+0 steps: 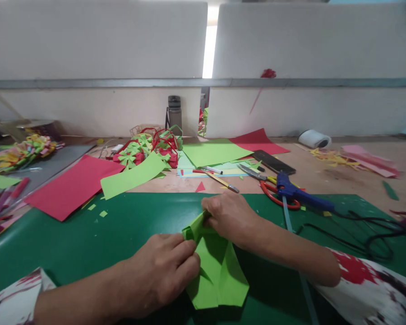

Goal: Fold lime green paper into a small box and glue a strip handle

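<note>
A folded light-green paper piece (219,275) stands over the green mat (122,225) in front of me, with creased sides and a partly open top edge. My left hand (165,266) grips its left upper edge, the fingers closed on the paper. At the top right corner, my right hand (230,216) pinches the same paper between thumb and fingers. The fingertips hide part of the upper fold. Just beyond the right hand lies a yellow pencil-like stick (221,181).
A blue glue gun (302,194) with a black cord and red-handled scissors (269,185) lie to the right. Behind are a phone (274,161), green sheets (213,152) and small red-green paper baskets (145,151). Red paper (77,185) lies left; a dark bottle (174,113) stands by the wall.
</note>
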{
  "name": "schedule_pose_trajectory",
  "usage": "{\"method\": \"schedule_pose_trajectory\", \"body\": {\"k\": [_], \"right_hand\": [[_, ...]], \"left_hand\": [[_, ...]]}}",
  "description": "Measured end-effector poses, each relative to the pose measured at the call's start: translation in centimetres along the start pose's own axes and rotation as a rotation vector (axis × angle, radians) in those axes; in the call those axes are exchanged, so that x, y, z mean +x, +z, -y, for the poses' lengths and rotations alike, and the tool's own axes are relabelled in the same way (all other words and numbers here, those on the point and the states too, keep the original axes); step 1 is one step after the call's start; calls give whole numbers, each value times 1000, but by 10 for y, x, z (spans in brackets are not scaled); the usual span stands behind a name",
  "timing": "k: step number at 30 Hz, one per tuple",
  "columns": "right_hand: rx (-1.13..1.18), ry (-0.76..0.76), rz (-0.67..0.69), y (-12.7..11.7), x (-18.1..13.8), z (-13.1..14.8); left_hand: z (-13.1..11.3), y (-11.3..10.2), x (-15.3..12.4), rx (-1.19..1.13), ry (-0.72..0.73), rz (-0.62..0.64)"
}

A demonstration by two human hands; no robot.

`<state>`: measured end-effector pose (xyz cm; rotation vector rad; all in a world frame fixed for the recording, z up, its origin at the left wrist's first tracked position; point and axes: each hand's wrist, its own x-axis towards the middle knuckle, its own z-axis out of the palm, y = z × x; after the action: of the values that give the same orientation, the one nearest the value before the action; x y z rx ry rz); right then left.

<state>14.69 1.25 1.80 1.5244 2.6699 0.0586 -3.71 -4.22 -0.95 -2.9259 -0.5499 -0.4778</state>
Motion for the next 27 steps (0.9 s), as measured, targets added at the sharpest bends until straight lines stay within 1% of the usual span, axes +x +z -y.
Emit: {"method": "schedule_pose_trajectory", "body": {"k": [4,6,8,9,10,11,12,13,14,16,17,19,22,25,27], "right_hand": [[-2,-18,-7,-2,0,6],[4,-29,-17,-1,0,7],[10,-47,-36,3,0,7],[13,-61,-46,4,0,7],[15,-77,-57,6,0,7],[17,-93,-68,7,-1,8],[19,-108,-78,8,-1,9],[20,-120,-84,8,-2,10],[21,-126,-89,8,-3,11],[21,-112,-92,8,-6,9],[21,-87,-90,7,-8,7],[19,-12,-82,6,-12,-1],[31,73,-60,5,-18,-14],[64,66,-52,6,-19,-16],[86,40,-60,7,-18,-13]], "left_hand": [[-6,0,1,12,34,-28],[-7,-1,-1,13,4,-88],[-3,-2,0,7,-82,-206],[0,-2,1,1,-152,-264],[4,-3,4,-11,-240,-296],[9,-4,8,-31,-339,-290],[14,-4,14,-62,-446,-248],[18,-3,20,-125,-522,-174],[23,-3,26,-204,-565,-88],[29,0,37,-361,-580,66],[31,1,40,-412,-577,103],[32,3,43,-436,-567,132],[31,2,42,-378,-581,177],[30,1,45,-363,-590,210],[30,2,51,-423,-593,190]]}}
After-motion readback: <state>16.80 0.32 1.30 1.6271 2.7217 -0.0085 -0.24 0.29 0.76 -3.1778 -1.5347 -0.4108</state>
